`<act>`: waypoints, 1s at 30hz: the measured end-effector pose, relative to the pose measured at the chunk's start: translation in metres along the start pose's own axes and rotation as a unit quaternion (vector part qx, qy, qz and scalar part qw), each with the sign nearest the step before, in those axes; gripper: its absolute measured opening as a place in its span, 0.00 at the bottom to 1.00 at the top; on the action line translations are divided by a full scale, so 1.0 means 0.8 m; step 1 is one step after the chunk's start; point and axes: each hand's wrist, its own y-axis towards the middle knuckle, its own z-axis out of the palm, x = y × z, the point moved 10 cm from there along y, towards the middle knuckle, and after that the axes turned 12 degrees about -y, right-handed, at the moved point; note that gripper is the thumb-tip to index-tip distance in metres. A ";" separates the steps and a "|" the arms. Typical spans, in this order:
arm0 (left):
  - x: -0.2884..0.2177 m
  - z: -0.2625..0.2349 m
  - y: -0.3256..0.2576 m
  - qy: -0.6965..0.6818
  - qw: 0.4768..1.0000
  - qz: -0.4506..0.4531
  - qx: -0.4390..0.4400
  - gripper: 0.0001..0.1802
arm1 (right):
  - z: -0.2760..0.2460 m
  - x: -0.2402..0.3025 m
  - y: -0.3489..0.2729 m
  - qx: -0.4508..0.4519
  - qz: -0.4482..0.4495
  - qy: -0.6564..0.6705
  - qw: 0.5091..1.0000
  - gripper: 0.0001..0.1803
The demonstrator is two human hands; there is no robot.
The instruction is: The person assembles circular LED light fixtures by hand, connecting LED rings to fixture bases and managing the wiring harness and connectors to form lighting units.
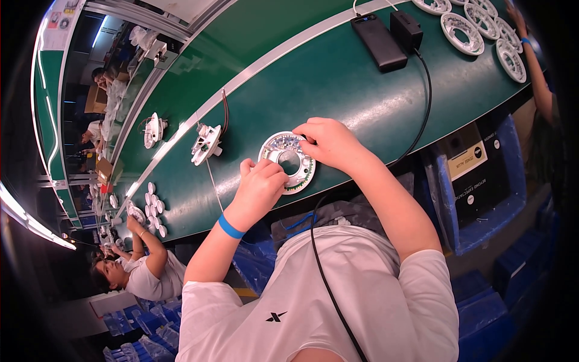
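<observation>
Fingers (276, 176) curled: left hand (258, 192) at near-left rim of ring-shaped white part (304, 176), right hand (329, 143) at far-right rim; can't tell if pinching. Part at front edge of green bench (271, 99), white wired assembly (207, 145) to left, black box (379, 43) beyond.

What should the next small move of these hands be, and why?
Probably a light press by the right hand on the far right edge of the white ring-shaped part, with the left hand bracing it. The hands are at opposite sides of the part, and its component-bearing face is turned up over the green bench. Whether anything is loose, I can't tell.
</observation>
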 end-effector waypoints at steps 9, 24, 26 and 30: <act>-0.005 -0.004 0.009 0.037 0.996 0.037 0.069 0.07 | -0.002 0.001 0.000 -0.004 -0.004 0.006 1.000 0.13; -0.002 0.011 -0.002 -0.006 0.985 0.039 0.166 0.16 | -0.001 0.002 0.000 0.001 -0.008 -0.002 1.000 0.14; 0.001 0.011 -0.004 -0.052 0.983 0.035 0.171 0.19 | -0.002 0.002 0.000 0.000 -0.008 -0.003 1.000 0.14; 0.005 0.007 -0.007 -0.137 0.976 0.013 0.167 0.21 | 0.001 0.002 -0.001 0.000 -0.012 -0.005 1.000 0.13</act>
